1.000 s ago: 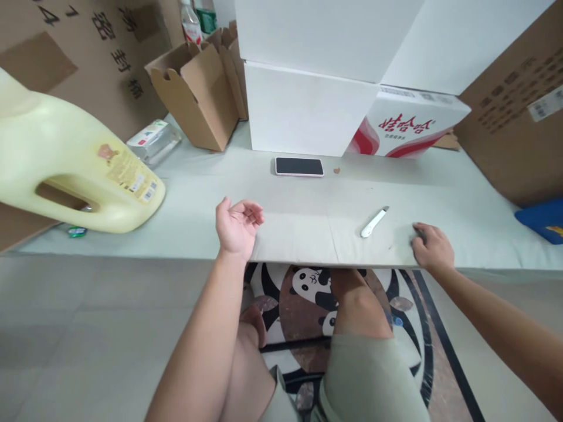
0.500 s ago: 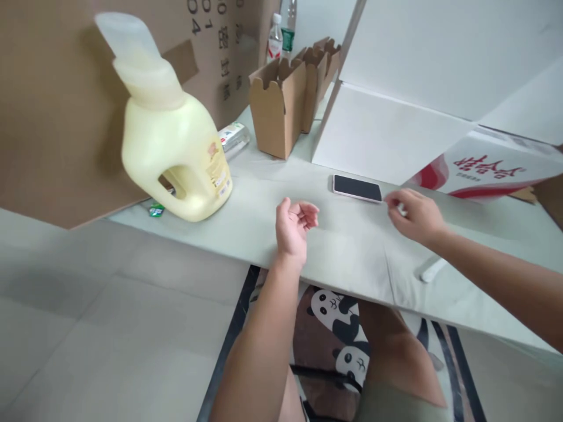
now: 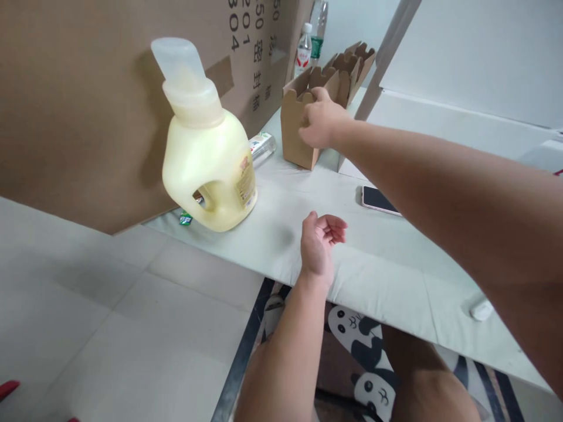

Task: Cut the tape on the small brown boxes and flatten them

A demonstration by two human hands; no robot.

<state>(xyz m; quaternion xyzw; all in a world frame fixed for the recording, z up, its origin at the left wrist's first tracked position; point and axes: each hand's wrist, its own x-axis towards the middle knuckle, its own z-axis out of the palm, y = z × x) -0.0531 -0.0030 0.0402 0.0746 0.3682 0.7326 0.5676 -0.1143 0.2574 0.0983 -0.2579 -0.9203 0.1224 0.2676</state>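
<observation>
My right hand [image 3: 324, 120] reaches over to the nearest open-topped brown cardboard box [image 3: 295, 138], with bent fingers close to its scalloped rim. Those fingers look closed; what they hold, if anything, is hidden. My left hand [image 3: 320, 243] rests near the front edge of the table, thumb apart and fingers loosely curled, with nothing in it. A pale yellow detergent jug [image 3: 211, 158] with a translucent cap stands to its left. Partly behind my right forearm lies a phone [image 3: 379, 199], screen up.
More cardboard boxes [image 3: 352, 67] stand in a row behind the nearest one, beside upright plastic bottles [image 3: 303, 53]. A clear bottle [image 3: 263, 146] lies behind the jug. A large carton [image 3: 109, 117] fills the left, white boxes [image 3: 466, 64] the right. A white object [image 3: 481, 309] lies at the right.
My right hand has moved left and away from me, from beside the phone, where it pinched something small and white, to the nearest cardboard box. The view has shifted; my left hand keeps its pose.
</observation>
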